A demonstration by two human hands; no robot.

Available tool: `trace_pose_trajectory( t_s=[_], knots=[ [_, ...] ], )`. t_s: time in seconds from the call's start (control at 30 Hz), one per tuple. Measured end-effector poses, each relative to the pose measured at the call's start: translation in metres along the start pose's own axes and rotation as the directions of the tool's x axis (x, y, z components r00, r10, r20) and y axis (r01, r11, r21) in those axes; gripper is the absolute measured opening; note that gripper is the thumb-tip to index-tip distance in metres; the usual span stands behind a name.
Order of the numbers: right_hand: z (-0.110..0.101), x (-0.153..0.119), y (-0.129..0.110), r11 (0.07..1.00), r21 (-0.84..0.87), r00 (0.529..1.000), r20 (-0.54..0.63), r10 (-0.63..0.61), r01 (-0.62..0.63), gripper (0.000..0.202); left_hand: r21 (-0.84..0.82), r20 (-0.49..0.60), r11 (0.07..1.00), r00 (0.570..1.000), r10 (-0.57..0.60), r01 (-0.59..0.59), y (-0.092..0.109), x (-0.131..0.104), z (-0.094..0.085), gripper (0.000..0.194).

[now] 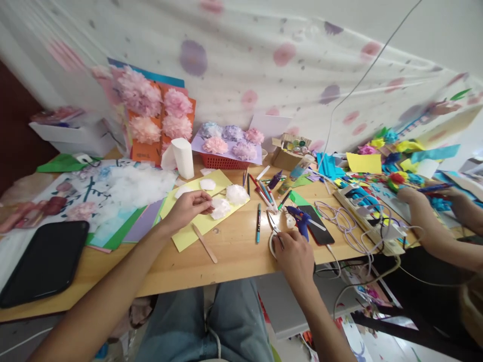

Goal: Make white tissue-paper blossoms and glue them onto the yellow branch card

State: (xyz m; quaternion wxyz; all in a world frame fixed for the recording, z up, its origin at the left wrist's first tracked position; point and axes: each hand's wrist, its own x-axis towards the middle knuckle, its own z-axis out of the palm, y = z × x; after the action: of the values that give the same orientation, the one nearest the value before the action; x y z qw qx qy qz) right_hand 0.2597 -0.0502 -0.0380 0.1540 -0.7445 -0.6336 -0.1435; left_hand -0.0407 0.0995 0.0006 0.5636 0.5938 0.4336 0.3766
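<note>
My left hand (191,207) is over the yellow sheet (183,240), its fingers bent together beside a white fluffy piece (220,208); whether it pinches something is too small to tell. A rounder white pompom (237,194) and flat white pieces (207,184) lie on the same sheet. My right hand (294,251) is closed on the handles of scissors (273,223), whose blades point away from me on the wooden table. Just right of them is a blue glue gun (301,219). A wooden stick (206,245) lies across the sheet's near edge.
Markers (258,223), a phone (317,224), cables and a power strip (368,221) are near my right hand. A black tray (45,261) and white fluff (139,185) lie left. Paper flowers (215,145) stand behind. Another person's hands (422,216) work at far right.
</note>
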Motion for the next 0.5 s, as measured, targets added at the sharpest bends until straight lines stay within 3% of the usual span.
trace_pose_trajectory(
  t_s=[0.13,0.2,0.27,0.33,0.43,0.5],
  knots=[
    [-0.012,0.009,-0.02,0.965,0.26,0.987,-0.159,0.012,0.031,0.022,-0.044,0.094,0.998,0.995,-0.034,0.038,-0.003,-0.003,0.008,0.039],
    [-0.015,0.019,-0.045,0.853,0.521,0.989,-0.136,0.052,0.026,0.024,-0.052,0.132,0.997,0.99,-0.045,0.053,-0.004,-0.004,0.011,0.041],
    [-0.012,0.032,-0.074,0.613,0.784,0.994,0.096,0.043,-0.102,0.031,-0.05,0.164,0.997,0.985,-0.054,0.063,-0.004,-0.006,0.014,0.043],
    [-0.004,0.045,-0.1,0.321,0.904,0.957,0.289,0.026,-0.282,0.043,-0.051,0.189,0.996,0.98,-0.063,0.074,-0.004,-0.008,0.017,0.043],
    [0.008,0.057,-0.123,0.022,0.92,0.92,0.392,0.02,-0.392,0.039,-0.055,0.221,0.994,0.972,-0.08,0.094,-0.004,-0.009,0.02,0.039],
    [0.013,0.058,-0.128,-0.063,0.914,0.914,0.403,0.041,-0.401,0.031,-0.059,0.229,0.994,0.97,-0.08,0.096,-0.004,-0.009,0.022,0.035]
  ],
)
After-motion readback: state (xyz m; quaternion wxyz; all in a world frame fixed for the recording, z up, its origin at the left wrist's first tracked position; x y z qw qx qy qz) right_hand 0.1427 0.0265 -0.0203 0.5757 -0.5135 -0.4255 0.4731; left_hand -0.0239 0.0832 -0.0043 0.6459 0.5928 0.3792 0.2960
